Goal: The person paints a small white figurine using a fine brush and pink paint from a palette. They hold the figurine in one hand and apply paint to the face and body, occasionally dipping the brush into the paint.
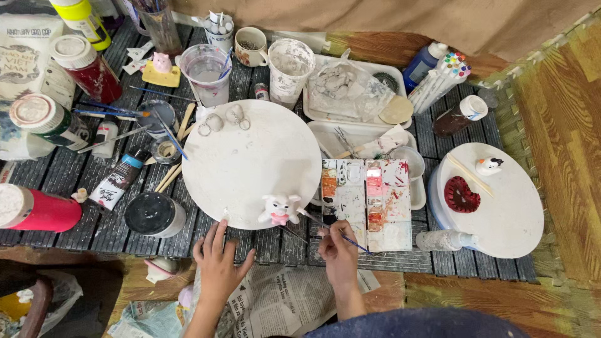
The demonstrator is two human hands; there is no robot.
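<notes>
Lower centre: our right hand [339, 249] pinches a thin blue-handled paintbrush [348, 240]; our left hand [218, 264] lies open, holding nothing. The small white-and-pink clay pig figurine [280, 209] looks light, rigid, fragile; we'd hold its body, not its ears.

Dark slatted low table [75, 172], woven mat [566, 125] at right, tan cloth backdrop [388, 19], newspaper [282, 300] on floor

Most of the round white board [250, 156] is bare, so the hands can pass over its middle freely. At its near edge the small pig figure [280, 209] stands in the way, and at its far edge lie two small grey pieces [224, 119]. To the left, the black-lidded jar [154, 215], paint tubes and brushes crowd the counter [56, 172]. To the right, the paint palette [366, 200] lies just beside the board. Cups and trays block the far side.
</notes>
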